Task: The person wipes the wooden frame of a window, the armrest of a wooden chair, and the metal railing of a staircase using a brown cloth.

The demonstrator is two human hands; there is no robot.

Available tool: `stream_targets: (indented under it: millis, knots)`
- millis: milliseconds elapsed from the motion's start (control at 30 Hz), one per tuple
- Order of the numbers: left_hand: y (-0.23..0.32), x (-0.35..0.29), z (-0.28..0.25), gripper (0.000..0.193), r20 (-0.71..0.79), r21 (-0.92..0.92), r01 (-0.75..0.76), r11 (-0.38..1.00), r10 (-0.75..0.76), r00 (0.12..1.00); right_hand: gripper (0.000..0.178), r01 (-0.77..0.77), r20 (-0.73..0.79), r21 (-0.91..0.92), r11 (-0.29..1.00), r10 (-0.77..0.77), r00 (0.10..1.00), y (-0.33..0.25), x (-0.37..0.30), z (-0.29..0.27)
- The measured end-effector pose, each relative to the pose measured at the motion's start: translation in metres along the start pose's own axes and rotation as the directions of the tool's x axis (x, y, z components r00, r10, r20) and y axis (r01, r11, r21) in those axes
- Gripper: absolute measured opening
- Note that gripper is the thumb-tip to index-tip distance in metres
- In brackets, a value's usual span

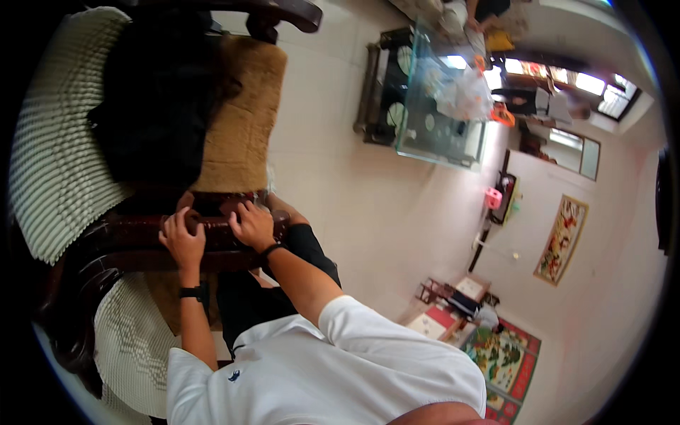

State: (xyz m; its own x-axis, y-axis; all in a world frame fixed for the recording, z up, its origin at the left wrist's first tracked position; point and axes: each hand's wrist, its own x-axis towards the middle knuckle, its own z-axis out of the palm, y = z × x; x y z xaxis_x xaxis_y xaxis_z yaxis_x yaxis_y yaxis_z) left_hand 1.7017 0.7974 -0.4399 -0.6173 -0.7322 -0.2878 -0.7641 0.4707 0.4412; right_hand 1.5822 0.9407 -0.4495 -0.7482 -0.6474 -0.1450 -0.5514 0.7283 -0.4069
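Nearest of all, below the fingers, white short-sleeved shirt, soft and creased, with a tiny dark mark on the chest. Right under the fingers, dark wooden armrest, hard, shiny and rounded, probably shaped for resting arms on.

Left hand: fingers bent and a little apart, curled over the armrest. Too dark by the thumb to tell whether holding any small bit there. Right hand: fingers bent, close to the left ones, and on the armrest too. Cannot tell whether gripping or only resting. Behind the left fingers, black watch strapped round the wrist; behind the right ones, thin black band.

Just past the right fingertips, brown seat pad, fuzzy like a teddy, laid flat, likely for making hard wood soft. Past the left fingertips, black cloth in a floppy heap, covering part of the pad. Farther left of the left fingers, cream ribbed cover, bumpy all over, perhaps put there for comfort.

Far off, ahead and right of the fingers, glass table, flat and see-through, with crinkly white plastic bag seemingly sitting on top.
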Motion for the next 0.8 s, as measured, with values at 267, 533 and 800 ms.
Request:
stream_targets:
  millis: [267,533,800]
  knots:
    - [-0.059,0.056,0.009,0.04,-0.27,0.331,0.373,0.867,-0.292,0.918,0.022,-0.011,0.054,-0.035,0.999,0.013,0.998,0.005,0.001,0.007]
    - [0.032,-0.014,0.045,0.027,-0.481,-0.271,0.144,0.952,-0.264,0.836,0.021,-0.025,0.136,-0.079,0.997,0.035,0.99,0.0,0.007,0.007]
    - [-0.016,-0.031,0.028,0.051,-0.375,-0.193,-0.047,0.98,-0.03,0.927,0.021,0.032,0.107,-0.09,0.995,-0.022,0.994,0.006,-0.001,0.01]
